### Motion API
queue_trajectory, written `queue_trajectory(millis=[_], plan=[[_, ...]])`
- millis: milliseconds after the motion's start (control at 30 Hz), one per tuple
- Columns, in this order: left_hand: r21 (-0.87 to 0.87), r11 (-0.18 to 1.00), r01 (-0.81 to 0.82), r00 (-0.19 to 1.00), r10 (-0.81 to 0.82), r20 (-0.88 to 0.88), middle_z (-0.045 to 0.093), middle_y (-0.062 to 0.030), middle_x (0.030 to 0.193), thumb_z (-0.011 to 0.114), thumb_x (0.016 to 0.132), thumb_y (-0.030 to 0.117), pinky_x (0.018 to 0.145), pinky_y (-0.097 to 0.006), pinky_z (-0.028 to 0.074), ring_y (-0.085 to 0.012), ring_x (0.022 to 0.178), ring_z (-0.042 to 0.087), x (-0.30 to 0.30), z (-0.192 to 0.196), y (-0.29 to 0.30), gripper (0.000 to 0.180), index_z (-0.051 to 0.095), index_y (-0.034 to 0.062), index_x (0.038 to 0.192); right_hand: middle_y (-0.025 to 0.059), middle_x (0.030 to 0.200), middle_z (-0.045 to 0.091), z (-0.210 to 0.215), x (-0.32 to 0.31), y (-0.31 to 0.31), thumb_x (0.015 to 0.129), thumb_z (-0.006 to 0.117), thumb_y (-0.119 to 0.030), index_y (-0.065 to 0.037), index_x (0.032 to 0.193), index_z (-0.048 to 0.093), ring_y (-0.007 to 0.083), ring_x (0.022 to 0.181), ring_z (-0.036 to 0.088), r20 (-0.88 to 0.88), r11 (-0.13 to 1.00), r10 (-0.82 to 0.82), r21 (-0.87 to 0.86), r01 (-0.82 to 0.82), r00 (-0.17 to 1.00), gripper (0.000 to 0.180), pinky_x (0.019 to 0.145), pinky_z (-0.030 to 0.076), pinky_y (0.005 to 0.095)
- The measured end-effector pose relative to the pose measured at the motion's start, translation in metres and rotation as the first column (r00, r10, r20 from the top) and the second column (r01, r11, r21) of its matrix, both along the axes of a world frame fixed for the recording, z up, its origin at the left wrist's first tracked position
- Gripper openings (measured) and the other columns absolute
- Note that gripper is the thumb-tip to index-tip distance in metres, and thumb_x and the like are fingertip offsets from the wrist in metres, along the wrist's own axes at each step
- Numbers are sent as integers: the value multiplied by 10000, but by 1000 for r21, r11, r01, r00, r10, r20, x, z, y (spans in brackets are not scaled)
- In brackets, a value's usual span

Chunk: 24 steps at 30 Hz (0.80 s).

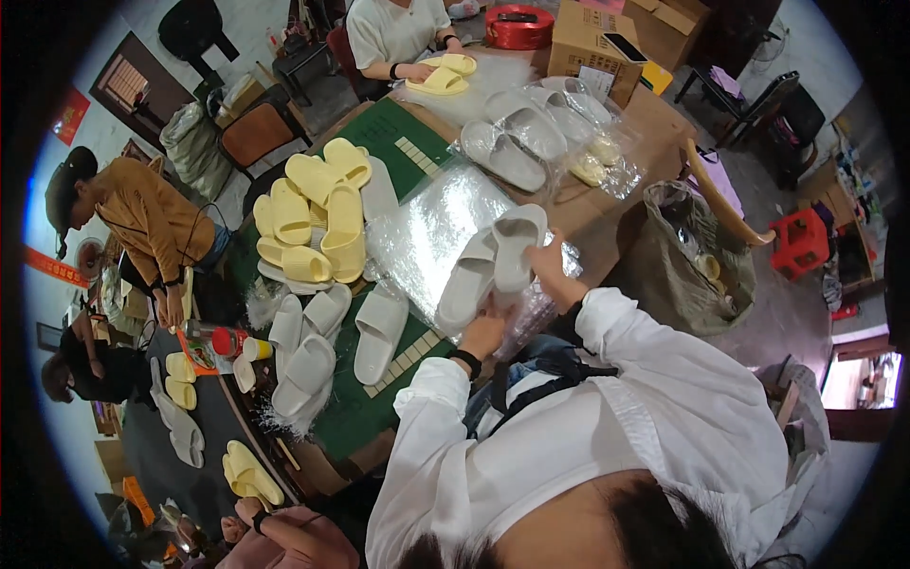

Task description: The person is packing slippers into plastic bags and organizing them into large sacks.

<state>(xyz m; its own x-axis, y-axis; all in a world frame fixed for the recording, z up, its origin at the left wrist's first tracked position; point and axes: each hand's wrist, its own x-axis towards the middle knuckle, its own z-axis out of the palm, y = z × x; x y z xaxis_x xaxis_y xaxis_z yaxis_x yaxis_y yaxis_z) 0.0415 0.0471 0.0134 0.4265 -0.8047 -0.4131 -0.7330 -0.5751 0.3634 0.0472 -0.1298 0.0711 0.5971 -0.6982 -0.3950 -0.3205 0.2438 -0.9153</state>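
Observation:
My left hand (485, 330), a black band on its wrist, grips the heel end of a pale grey slipper (464, 284). My right hand (550, 267) holds a second pale grey slipper (517, 245) right beside the first. Both slippers lie side by side, soles partly up, over a stack of clear plastic bags (427, 232) on the table. White sleeves cover both my forearms.
A heap of yellow slippers (318, 213) and loose grey slippers (313, 346) lie on a green mat (393, 128) at left. Bagged grey slippers (531, 133), cardboard boxes (592, 38) and a red tape roll (518, 27) are farther off. Other people work across and left. A lined bin (697, 256) stands at right.

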Motion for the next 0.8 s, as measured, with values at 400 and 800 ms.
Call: queue_trajectory(millis=[400, 800], plan=[[151, 972, -181, 975, 157, 157, 216, -287, 1339, 446, 797, 141, 786, -440, 456, -333, 905, 577, -27, -20, -21, 507, 369, 185, 1295, 232, 1242, 380, -33, -37, -47, 712, 489, -16, -122, 1360, 198, 351, 1054, 454, -7, 844, 328, -447, -296, 945, 719, 886, 380, 358], [51, 915, -400, 893, 377, 246, 185, -207, 1394, 467, 772, 163, 797, -471, 384, -311, 1035, 494, -48, -12, -33, 548, 369, 237, 1305, 233, 1014, 437, -23, 40, -45, 738, 491, -13, -244, 1359, 216, 362, 754, 535, -85, 444, 820, -530, -722, 566, 718, 668, 452, 412]])
